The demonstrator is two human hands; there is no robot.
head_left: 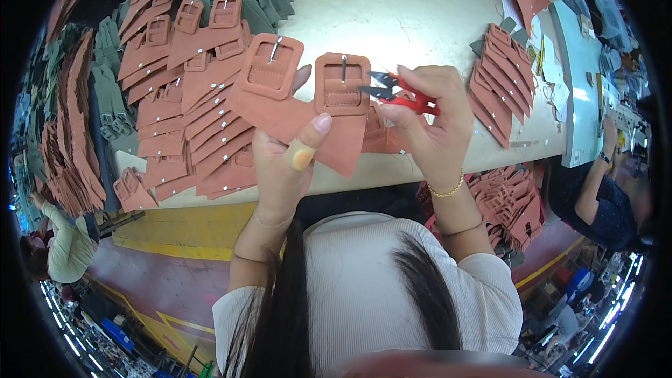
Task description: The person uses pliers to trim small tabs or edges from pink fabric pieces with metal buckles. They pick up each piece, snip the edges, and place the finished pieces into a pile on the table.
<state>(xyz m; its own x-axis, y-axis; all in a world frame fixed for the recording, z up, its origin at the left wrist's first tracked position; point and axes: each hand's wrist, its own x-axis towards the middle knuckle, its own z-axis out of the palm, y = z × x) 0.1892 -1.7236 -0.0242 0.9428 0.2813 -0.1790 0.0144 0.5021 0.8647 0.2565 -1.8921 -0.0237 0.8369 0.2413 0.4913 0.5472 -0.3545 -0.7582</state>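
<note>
My left hand (283, 171) grips a rust-coloured leather piece (341, 145) over the near edge of the table. Its thumb, with a tan bandage round it, presses on the front, and the other fingers are mostly behind. Two leather-covered square buckles with metal prongs show at its top: a left buckle (262, 87) and a right buckle (343, 110). In my right hand (441, 108) is a pair of thread snips (421, 103) with red handles and dark blades. The blades stand apart, their tips at the right buckle's right side; whether they touch it I cannot tell.
Overlapping stacks of rust buckle pieces (217, 136) cover the table's left side, with green straps (108, 91) beyond them. Another stack (500, 84) lies at the right. Below the table edge is a heap of rust pieces (507, 199). Other people work at both sides.
</note>
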